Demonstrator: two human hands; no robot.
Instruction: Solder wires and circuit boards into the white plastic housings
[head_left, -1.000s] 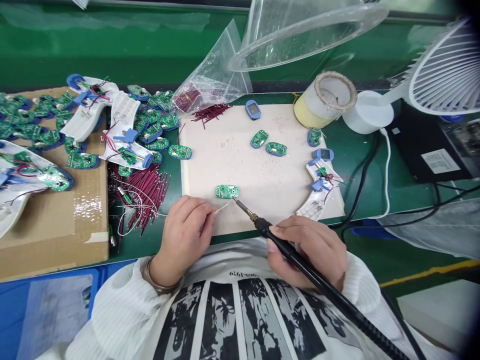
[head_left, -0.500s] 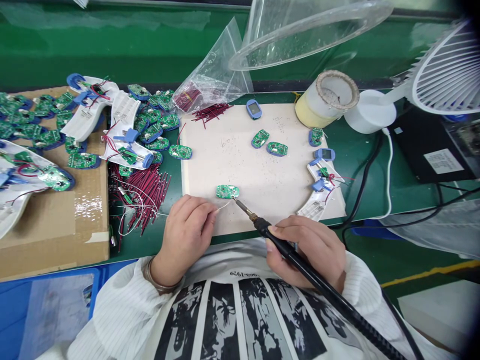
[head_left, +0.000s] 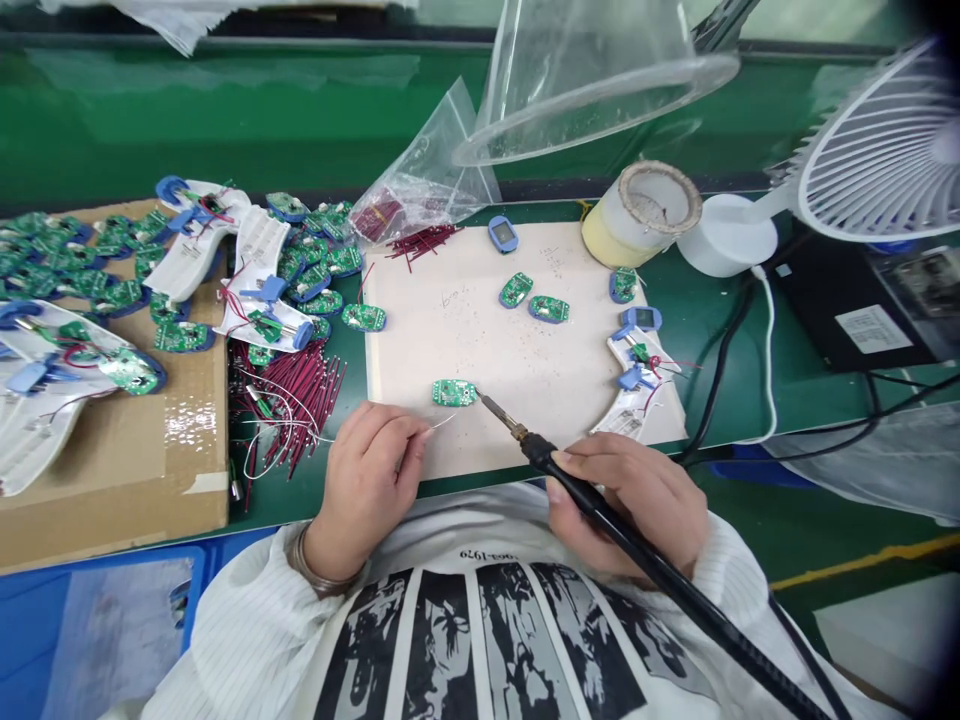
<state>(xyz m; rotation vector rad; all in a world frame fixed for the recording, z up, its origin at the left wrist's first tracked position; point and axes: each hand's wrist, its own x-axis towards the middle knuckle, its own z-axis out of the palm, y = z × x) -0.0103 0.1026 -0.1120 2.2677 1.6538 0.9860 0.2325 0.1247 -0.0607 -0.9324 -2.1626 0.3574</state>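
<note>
My right hand (head_left: 634, 500) is wrapped round the black handle of a soldering iron (head_left: 551, 455). The iron's tip is at the right end of a small green circuit board (head_left: 454, 392); whether it touches I cannot tell. That board lies flat on the pale work sheet (head_left: 420, 350). Left of it, my left hand (head_left: 375, 465) pinches a thin solder wire (head_left: 444, 421), whose free end points toward the board from below, a little apart from it. The wire trails left in loops over a bundle of dark red wires (head_left: 304, 405).
Several circuit boards (head_left: 82, 285) and white curved casings (head_left: 259, 260) crowd the cardboard (head_left: 187, 430) at left. Two boards (head_left: 549, 309) lie mid-sheet. A round pot (head_left: 637, 215), a white fan (head_left: 877, 150), a wired casing (head_left: 626, 400) and a black box (head_left: 847, 310) stand right. A clear hood (head_left: 592, 110) hangs above.
The soldering iron's tip has drawn slightly right, to the board's right edge, with my right hand. The solder's end sits slightly farther from the board. The whole view has shifted a little.
</note>
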